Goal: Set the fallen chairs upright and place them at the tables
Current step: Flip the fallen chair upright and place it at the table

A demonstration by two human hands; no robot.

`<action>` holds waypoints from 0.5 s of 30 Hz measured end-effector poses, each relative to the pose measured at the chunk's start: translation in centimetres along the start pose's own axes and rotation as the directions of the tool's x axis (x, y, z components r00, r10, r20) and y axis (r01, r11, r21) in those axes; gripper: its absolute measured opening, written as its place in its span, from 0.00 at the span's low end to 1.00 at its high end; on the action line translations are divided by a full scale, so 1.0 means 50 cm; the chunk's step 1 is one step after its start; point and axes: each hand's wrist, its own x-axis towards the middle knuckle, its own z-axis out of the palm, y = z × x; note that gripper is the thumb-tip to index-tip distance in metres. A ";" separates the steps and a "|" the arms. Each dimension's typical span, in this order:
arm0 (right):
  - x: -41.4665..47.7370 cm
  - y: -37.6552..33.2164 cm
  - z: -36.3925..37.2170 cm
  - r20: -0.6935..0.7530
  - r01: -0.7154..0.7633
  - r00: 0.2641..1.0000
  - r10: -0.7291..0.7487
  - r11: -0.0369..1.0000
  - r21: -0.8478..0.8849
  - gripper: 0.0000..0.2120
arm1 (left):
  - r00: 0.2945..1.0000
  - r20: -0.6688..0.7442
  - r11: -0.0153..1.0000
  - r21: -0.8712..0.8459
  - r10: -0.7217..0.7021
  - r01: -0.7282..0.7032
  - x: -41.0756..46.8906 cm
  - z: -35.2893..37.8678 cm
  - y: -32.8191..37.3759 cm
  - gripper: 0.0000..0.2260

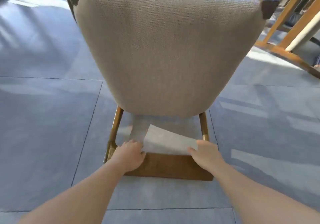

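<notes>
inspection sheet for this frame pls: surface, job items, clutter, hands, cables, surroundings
Surface: grey tiled floor, sunlit patches.
Job's things: beige upholstered chair with wooden frame, wooden top rail nearest the camera; orientation unclear.
Clutter: nothing seen.
Grippers: left hand and right hand both gripping the rail, fingers curled over it.
Cables: nothing seen.
Surroundings: wooden furniture legs upper right; glazing at the far end.

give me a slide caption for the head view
Both hands, left and right, grip the wooden top rail of a beige upholstered chair on grey floor tiles.
</notes>
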 end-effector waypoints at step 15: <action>-0.014 0.000 0.172 0.149 0.396 0.902 -0.406 0.640 -0.658 0.55 | 0.945 0.162 0.695 0.644 0.284 -0.320 -0.003 0.130 -0.006 0.50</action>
